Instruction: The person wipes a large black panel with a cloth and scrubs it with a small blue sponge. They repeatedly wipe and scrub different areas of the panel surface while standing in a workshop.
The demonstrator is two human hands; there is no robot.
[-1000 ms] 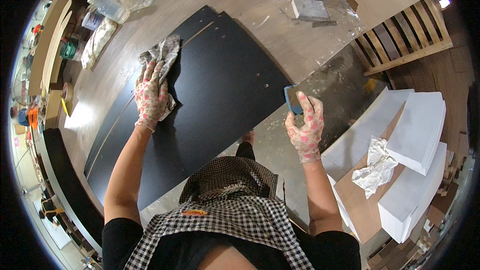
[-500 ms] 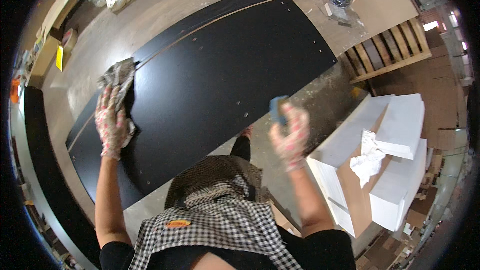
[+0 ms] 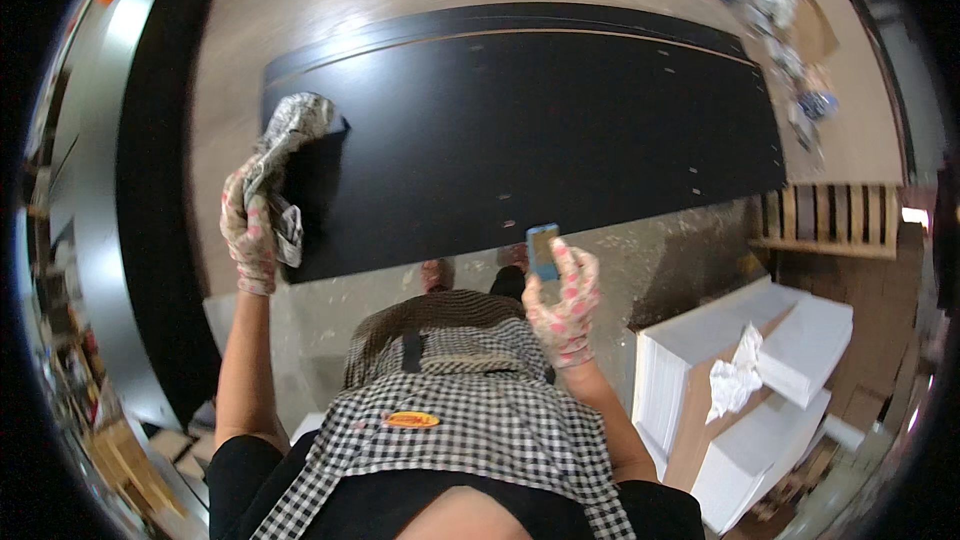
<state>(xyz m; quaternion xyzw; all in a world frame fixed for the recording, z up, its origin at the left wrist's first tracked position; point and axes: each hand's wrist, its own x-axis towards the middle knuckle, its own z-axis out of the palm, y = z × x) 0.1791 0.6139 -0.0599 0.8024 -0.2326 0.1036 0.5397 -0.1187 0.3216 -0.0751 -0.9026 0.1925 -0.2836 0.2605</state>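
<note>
A wide black panel (image 3: 560, 130) lies flat before me, with a second black panel (image 3: 500, 18) showing beneath along its far edge. At the panel's left end, my left hand (image 3: 247, 225), in a pale glove with pink dots, is closed on a crumpled grey patterned rag (image 3: 295, 125). Part of the rag hangs below the fingers. My right hand (image 3: 568, 305), gloved alike, pinches a small blue block with a tan face (image 3: 542, 252) just off the panel's near edge. Several small light marks dot the panel's surface.
To the right stand stacked white panels (image 3: 690, 350) with a crumpled white cloth (image 3: 737, 375) on top. Beyond them is a slatted wooden pallet (image 3: 825, 218). Clear plastic wrappings (image 3: 775, 5) lie on a cardboard sheet at far right. A long black-sided piece (image 3: 155, 180) runs along the left.
My view has turned, so the panel now lies more level across it. My left hand has gone from lying over the rag to gripping it. The blue block stays in my right hand.
</note>
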